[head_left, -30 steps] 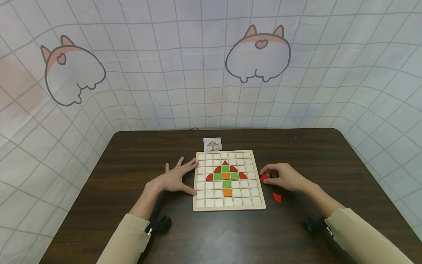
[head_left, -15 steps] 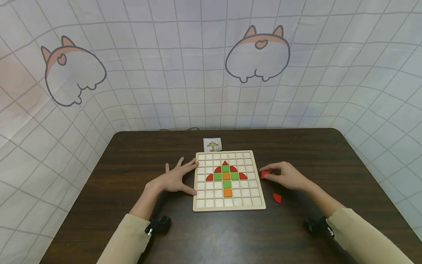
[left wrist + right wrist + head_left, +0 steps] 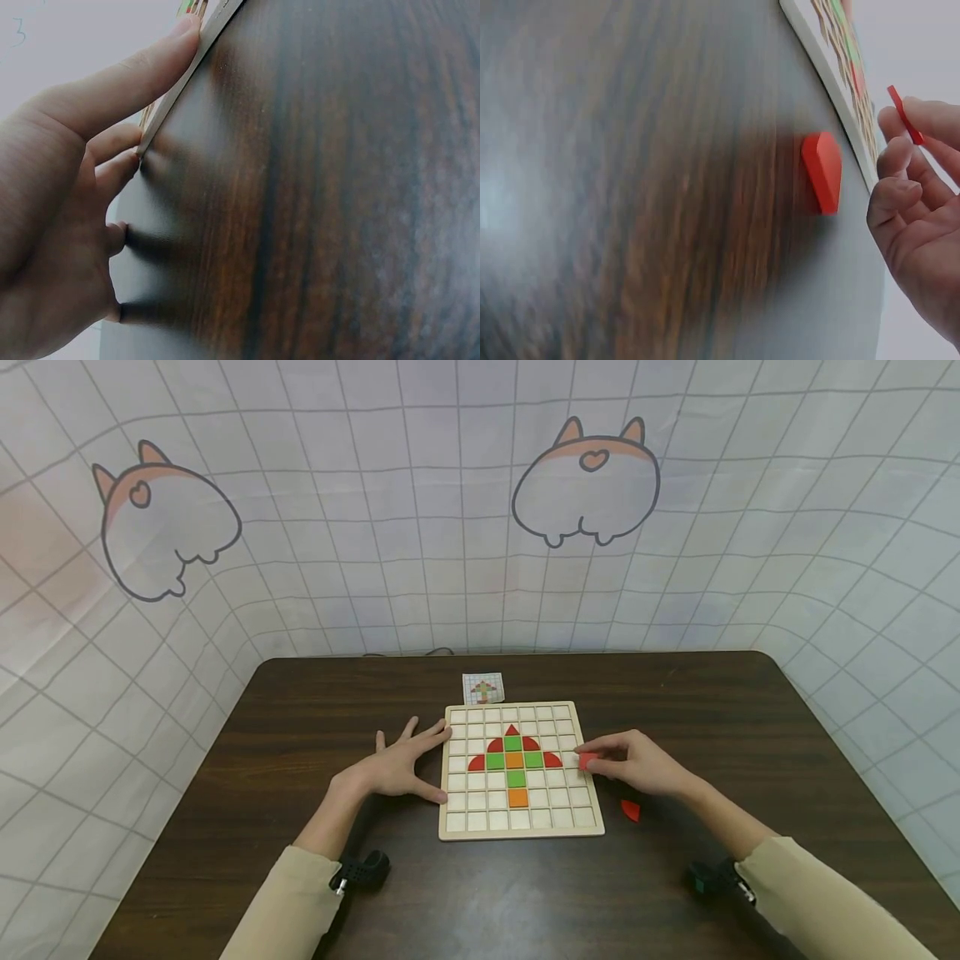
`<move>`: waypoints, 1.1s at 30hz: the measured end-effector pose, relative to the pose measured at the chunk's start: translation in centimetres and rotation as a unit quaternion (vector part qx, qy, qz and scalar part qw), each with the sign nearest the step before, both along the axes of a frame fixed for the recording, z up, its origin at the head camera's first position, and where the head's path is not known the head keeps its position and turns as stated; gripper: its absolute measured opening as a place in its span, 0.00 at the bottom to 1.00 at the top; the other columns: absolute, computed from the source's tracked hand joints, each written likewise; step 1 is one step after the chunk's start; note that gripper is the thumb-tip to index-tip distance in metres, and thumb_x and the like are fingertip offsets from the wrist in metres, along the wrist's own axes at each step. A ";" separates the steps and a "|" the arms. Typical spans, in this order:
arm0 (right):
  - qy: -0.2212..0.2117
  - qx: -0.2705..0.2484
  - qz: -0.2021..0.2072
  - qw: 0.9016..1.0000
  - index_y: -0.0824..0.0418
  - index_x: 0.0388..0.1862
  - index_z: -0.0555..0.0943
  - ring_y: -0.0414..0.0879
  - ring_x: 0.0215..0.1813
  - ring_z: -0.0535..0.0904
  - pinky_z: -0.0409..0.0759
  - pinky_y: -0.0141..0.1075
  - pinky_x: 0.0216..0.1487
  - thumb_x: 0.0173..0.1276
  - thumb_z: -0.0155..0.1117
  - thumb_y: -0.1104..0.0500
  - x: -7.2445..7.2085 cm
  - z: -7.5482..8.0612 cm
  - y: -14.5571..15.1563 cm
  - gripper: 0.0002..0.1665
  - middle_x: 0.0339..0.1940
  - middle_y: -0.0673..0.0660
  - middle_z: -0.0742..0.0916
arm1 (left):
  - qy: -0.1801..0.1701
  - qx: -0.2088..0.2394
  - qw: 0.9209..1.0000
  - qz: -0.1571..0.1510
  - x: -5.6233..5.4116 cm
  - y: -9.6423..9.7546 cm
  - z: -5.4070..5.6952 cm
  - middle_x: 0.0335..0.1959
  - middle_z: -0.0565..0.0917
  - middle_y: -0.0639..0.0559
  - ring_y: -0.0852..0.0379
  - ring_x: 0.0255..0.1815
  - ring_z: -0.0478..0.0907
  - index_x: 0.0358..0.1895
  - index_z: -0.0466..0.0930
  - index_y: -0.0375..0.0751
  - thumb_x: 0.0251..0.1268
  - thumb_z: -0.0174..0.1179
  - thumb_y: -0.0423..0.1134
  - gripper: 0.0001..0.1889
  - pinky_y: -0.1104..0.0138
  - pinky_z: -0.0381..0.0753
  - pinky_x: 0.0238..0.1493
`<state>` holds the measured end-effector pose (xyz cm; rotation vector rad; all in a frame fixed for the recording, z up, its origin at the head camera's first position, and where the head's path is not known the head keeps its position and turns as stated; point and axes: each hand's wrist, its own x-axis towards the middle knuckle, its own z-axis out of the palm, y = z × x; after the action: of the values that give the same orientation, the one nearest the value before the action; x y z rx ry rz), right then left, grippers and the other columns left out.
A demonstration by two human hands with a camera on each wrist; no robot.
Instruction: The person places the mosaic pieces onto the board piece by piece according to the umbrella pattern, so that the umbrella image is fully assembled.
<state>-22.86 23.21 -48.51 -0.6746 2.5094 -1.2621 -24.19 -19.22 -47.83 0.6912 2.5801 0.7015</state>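
A pale wooden grid board lies on the table, with red, green and orange tiles set in an arrow-like shape. My left hand rests with fingers spread, thumb and fingertips against the board's left edge; the left wrist view shows the thumb along that edge. Between thumb and fingers, my right hand pinches a thin red tile, which overlaps the board's right edge in the head view. The right wrist view shows that tile edge-on. Below the hand lies a red quarter-round tile.
A small printed card with a coloured arrow-like pattern lies behind the board. The dark wood-grain table runs back to a white gridded cloth. Black straps with devices sit on both wrists.
My right hand has lifted the red tile from the table and moved left to the board's right edge. The left hand, board and loose tile have stayed in place.
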 end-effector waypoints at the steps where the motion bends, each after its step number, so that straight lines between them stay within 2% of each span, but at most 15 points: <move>1: -0.001 0.000 0.000 1.000 0.61 0.60 0.87 0.46 0.39 0.80 0.77 0.34 0.36 0.74 0.69 0.54 0.1 0.1 -0.2 0.20 0.46 0.52 0.89 | 0.000 0.000 1.000 0.000 0.0 0.0 0.0 0.85 0.45 0.48 0.35 0.82 0.28 0.84 0.51 0.49 0.54 0.77 0.60 0.59 0.25 0.20 0.64; 9: 0.003 -0.008 0.020 1.000 0.63 0.55 0.88 0.46 0.37 0.79 0.78 0.34 0.36 0.71 0.71 0.56 0.9 0.2 -1.8 0.17 0.39 0.50 0.88 | -0.001 0.000 1.000 0.000 0.0 0.0 0.0 0.85 0.45 0.48 0.35 0.82 0.27 0.84 0.51 0.49 0.53 0.77 0.61 0.59 0.25 0.20 0.64; 13: -0.001 -0.007 0.021 1.000 0.59 0.52 0.88 0.46 0.37 0.81 0.78 0.34 0.37 0.70 0.73 0.56 1.2 0.1 -2.7 0.14 0.35 0.49 0.88 | -0.001 -0.001 1.000 -0.001 0.0 0.0 0.0 0.85 0.45 0.48 0.35 0.82 0.27 0.84 0.51 0.49 0.54 0.77 0.61 0.59 0.25 0.20 0.64; 16: -0.009 -0.011 0.020 1.000 0.55 0.49 0.86 0.47 0.36 0.82 0.78 0.35 0.37 0.70 0.73 0.57 1.4 0.2 -3.3 0.11 0.34 0.48 0.89 | -0.002 -0.002 1.000 -0.001 0.0 0.0 0.1 0.85 0.44 0.48 0.35 0.82 0.27 0.84 0.51 0.50 0.54 0.77 0.61 0.59 0.25 0.20 0.64; 22: -0.017 -0.029 0.022 0.999 0.55 0.44 0.84 0.49 0.35 0.82 0.77 0.35 0.33 0.69 0.74 0.57 1.7 0.3 -4.2 0.09 0.34 0.49 0.89 | -0.003 -0.001 1.000 -0.002 0.0 0.0 0.2 0.85 0.44 0.48 0.35 0.82 0.27 0.84 0.51 0.49 0.54 0.76 0.61 0.58 0.25 0.20 0.64; 33: -0.026 -0.021 0.031 0.999 0.54 0.43 0.86 0.47 0.35 0.82 0.73 0.33 0.31 0.68 0.75 0.55 2.5 0.3 -6.2 0.09 0.31 0.48 0.89 | -0.005 -0.001 1.000 -0.002 0.0 0.0 0.1 0.85 0.44 0.48 0.35 0.82 0.27 0.84 0.51 0.50 0.54 0.76 0.61 0.59 0.25 0.20 0.64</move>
<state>-20.37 16.99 -48.25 -0.7142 2.4072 -1.2966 -24.18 -19.24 -47.74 0.6914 2.5698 0.6981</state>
